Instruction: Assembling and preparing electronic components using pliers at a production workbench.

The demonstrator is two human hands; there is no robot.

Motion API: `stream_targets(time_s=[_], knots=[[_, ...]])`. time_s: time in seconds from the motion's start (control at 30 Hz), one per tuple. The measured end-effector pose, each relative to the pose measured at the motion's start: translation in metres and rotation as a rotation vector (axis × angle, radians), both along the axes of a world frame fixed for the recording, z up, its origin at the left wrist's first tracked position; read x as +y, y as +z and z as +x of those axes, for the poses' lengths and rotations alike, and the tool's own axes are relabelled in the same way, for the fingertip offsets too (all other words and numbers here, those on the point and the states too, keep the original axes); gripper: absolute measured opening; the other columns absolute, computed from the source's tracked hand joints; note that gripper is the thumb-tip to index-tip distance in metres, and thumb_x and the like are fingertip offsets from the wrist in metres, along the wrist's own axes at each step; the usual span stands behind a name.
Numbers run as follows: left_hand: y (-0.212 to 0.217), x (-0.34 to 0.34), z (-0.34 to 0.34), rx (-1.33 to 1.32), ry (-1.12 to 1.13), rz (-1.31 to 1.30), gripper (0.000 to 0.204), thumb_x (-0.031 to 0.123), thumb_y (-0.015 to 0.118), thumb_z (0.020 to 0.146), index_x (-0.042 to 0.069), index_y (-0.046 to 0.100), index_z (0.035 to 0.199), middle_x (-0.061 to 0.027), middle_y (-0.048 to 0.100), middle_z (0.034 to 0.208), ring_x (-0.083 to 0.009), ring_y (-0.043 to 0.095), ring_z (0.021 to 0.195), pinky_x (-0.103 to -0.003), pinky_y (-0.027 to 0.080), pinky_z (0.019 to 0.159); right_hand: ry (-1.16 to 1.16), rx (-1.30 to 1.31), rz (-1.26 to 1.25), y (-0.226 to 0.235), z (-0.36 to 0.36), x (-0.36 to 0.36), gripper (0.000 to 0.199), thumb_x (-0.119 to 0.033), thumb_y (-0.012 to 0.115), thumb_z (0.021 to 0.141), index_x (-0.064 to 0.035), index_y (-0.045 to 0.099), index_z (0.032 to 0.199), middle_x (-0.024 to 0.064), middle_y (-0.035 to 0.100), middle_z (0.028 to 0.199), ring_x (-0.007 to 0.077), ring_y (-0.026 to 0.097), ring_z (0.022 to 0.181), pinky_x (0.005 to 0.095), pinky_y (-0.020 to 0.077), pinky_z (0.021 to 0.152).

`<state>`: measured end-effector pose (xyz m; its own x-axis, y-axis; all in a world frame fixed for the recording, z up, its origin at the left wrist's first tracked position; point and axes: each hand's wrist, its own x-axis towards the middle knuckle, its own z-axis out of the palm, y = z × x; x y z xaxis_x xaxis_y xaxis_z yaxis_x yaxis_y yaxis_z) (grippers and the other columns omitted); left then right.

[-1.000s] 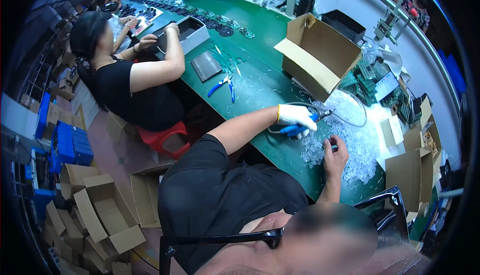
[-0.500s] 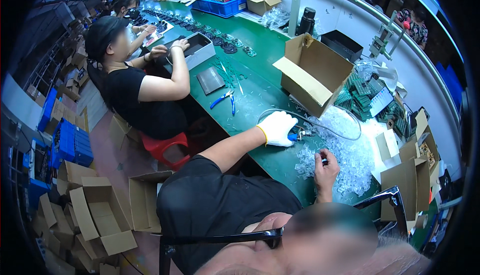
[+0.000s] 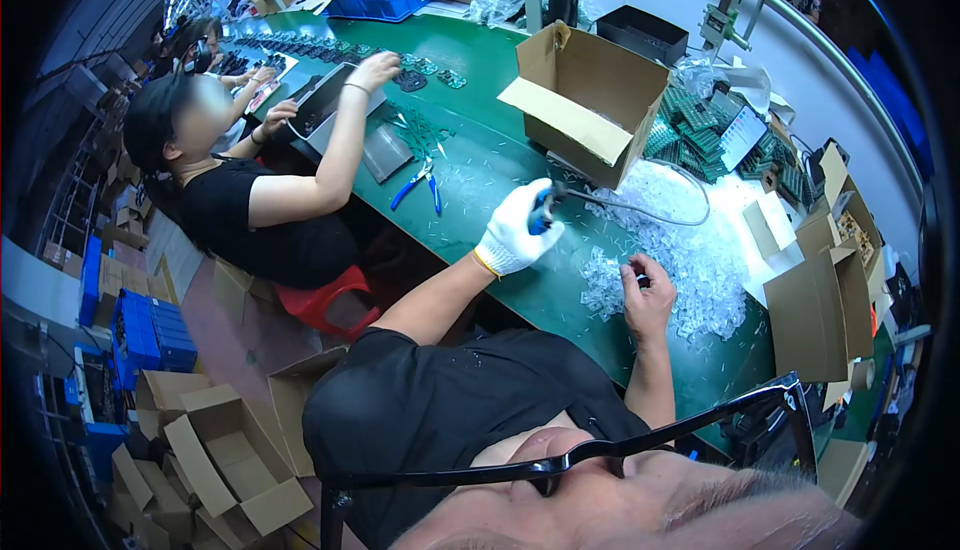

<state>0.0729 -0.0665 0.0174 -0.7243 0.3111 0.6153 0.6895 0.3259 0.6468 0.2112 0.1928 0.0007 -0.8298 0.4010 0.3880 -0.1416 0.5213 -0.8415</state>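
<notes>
My left hand (image 3: 518, 230), in a white knitted glove, is closed around a blue-handled hand tool (image 3: 541, 212). The tool's dark end points up and away, and blur keeps me from telling its exact kind. A thin grey hose (image 3: 650, 218) curves from beside that dark end over a heap of small clear plastic pieces (image 3: 700, 285). At the heap's near left edge, my bare right hand (image 3: 648, 295) has thumb and fingers curled together. Whatever lies between those fingertips is too small or too hidden to make out.
Beyond the heap stands an open cardboard box (image 3: 590, 100). Green circuit boards (image 3: 690, 125) are piled to its right. Blue-handled pliers (image 3: 418, 188) lie on the green table (image 3: 470, 160) at left. A co-worker (image 3: 270, 190) reaches over a grey box (image 3: 335, 110). More cartons (image 3: 820, 300) stand at right.
My left hand has lifted up and left from the heap's edge with the blue-handled tool. My right hand stays beside the clear pieces. The co-worker's hand has risen from the grey box.
</notes>
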Motion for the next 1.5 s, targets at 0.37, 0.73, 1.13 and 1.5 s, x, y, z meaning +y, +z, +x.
stream_targets(time_s=[0.37, 0.73, 1.13, 1.5], knots=[[-0.008, 0.002, 0.015, -0.416, 0.006, -0.052, 0.078, 0.016, 0.086, 0.083, 0.0, 0.051, 0.151, -0.0154, 0.065, 0.123, -0.0265, 0.068, 0.107, -0.039, 0.057, 0.098, -0.004, -0.067, -0.042, -0.005, 0.003, 0.005, 0.021, -0.01, 0.083, 0.095, 0.0006, 0.08, 0.113, 0.0154, 0.08, 0.102, 0.024, 0.077, 0.087, 0.0352, 0.0587, 0.076], [-0.039, -0.006, -0.011, -0.34, -0.085, 0.128, 0.067, 0.014, 0.084, 0.087, 0.003, 0.053, 0.145, -0.0069, 0.062, 0.111, -0.0188, 0.062, 0.094, -0.035, 0.056, 0.089, 0.0, -0.085, -0.063, -0.006, -0.002, 0.005, 0.021, -0.008, 0.083, 0.096, 0.0025, 0.08, 0.113, 0.0149, 0.081, 0.102, 0.021, 0.076, 0.088, 0.0338, 0.0589, 0.077], [-0.005, 0.013, -0.014, -0.353, -0.089, -0.035, 0.062, 0.02, 0.088, 0.083, 0.004, 0.06, 0.136, -0.0088, 0.063, 0.111, -0.0223, 0.064, 0.101, -0.039, 0.055, 0.095, -0.018, -0.047, -0.125, -0.013, -0.002, -0.001, 0.015, -0.007, 0.082, 0.099, 0.0022, 0.079, 0.11, 0.0112, 0.079, 0.097, 0.0172, 0.072, 0.084, 0.0325, 0.058, 0.078], [-0.013, 0.018, -0.013, -0.094, -0.085, -0.089, 0.069, 0.025, 0.091, 0.078, 0.002, 0.063, 0.136, -0.0167, 0.07, 0.112, -0.0335, 0.07, 0.102, -0.044, 0.059, 0.094, 0.157, -0.025, 0.008, 0.013, -0.019, -0.019, 0.047, -0.012, 0.088, 0.092, 0.0004, 0.073, 0.135, 0.0135, 0.078, 0.115, 0.0193, 0.073, 0.094, 0.033, 0.0589, 0.079]])
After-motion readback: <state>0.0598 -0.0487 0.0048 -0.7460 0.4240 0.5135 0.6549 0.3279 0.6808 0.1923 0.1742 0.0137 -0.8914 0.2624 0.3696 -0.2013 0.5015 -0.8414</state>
